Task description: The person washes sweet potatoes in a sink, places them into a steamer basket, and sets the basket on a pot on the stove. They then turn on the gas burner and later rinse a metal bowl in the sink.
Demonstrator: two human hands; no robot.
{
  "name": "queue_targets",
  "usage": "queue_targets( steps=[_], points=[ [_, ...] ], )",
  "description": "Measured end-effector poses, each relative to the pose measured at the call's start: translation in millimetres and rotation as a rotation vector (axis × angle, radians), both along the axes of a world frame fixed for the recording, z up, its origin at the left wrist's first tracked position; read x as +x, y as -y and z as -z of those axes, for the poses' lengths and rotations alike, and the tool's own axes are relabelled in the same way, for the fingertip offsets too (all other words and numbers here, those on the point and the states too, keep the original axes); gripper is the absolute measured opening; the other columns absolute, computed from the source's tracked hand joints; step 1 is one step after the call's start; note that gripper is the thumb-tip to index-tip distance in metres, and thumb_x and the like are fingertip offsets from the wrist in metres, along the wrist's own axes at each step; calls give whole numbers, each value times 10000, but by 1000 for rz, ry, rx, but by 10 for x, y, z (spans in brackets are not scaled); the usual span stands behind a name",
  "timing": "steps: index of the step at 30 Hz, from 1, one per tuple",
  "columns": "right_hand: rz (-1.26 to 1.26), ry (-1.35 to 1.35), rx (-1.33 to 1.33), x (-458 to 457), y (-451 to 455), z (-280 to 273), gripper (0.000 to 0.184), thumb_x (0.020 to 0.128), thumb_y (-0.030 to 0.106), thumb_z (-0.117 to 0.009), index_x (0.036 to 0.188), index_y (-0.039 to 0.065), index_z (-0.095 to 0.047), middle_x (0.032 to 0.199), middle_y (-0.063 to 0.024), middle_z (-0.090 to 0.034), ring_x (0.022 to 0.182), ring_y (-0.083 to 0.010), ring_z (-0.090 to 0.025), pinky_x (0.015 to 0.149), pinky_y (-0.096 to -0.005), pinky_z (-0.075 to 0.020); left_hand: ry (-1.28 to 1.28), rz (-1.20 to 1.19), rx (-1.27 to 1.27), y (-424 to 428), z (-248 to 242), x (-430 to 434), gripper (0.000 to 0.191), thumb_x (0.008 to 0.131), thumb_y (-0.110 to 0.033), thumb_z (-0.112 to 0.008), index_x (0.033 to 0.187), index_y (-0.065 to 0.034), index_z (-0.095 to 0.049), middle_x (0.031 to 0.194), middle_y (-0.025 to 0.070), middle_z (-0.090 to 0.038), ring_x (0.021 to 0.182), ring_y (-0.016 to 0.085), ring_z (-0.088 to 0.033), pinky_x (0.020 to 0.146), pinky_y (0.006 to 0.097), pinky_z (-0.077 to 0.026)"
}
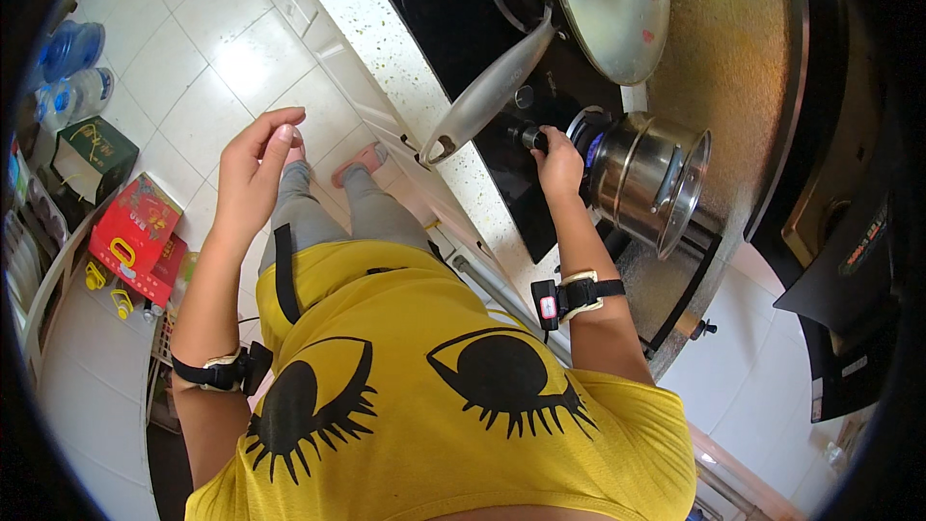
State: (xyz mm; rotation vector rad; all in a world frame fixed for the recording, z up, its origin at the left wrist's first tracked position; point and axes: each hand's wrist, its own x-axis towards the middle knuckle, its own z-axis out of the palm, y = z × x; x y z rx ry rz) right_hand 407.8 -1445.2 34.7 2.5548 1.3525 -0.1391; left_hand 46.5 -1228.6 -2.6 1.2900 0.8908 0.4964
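My right hand (560,165) has its thumb and fingers around a black stove knob (533,137) at the front of the black gas cooktop (506,181). Just beyond it, a blue flame (595,150) burns under a stainless steel pot (636,174) with a glass lid (684,195). A pan with a grey handle (495,87) and a domed glass lid (611,7) rests on the other burner, its handle reaching over the counter edge. My left hand (255,159) is held in the air over the floor, left of the counter, fingers loosely bent and nothing visible in it.
A speckled countertop (405,58) borders the cooktop, with white cabinets (340,65) below. A dark range hood (832,231) stands at right. On the left are a red carton (137,224), a green box (98,155), plastic water bottles (76,98) and a rack of dishes (25,260).
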Motion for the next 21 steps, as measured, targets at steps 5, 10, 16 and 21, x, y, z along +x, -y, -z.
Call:
queue_targets(
  steps=[5, 10, 16, 21],
  points=[
    [-29, -6, 55, -37, -24, 4, 401, 650, 17, -698, 1015, 92, -551, 1000, -110, -594, 917, -314, -584, 759, -380, -484, 21, -6, -21, 45, 13, -1, 251, 936, -168, -471, 1080, 2, -587, 911, 60, -629, 801, 120, -569, 734, 245, -458],
    [52, -41, 107, -91, -30, 25, 387, 647, 49, -721, 999, 82, -563, 995, -118, -594, 924, -320, -576, 783, -379, -471, 10, 0, -8, 36, 10, -1, 246, 936, -160, -470, 1078, 2, -589, 905, 61, -631, 801, 118, -567, 737, 247, -456],
    [113, -38, 160, -98, -30, 70, 362, 668, 125, -733, 993, 63, -586, 971, -139, -602, 911, -331, -575, 781, -378, -465, -3, 12, 8, 16, 30, -26, 243, 935, -155, -472, 1077, 3, -590, 891, 62, -630, 803, 115, -563, 741, 245, -453],
    [161, -24, 143, -107, -35, 85, 366, 683, 150, -730, 1005, 53, -586, 972, -149, -603, 904, -334, -576, 776, -382, -467, 3, 11, -1, 16, 38, -27, 241, 935, -153, -471, 1074, 4, -590, 864, 58, -621, 792, 111, -559, 733, 240, -451]
  ],
)
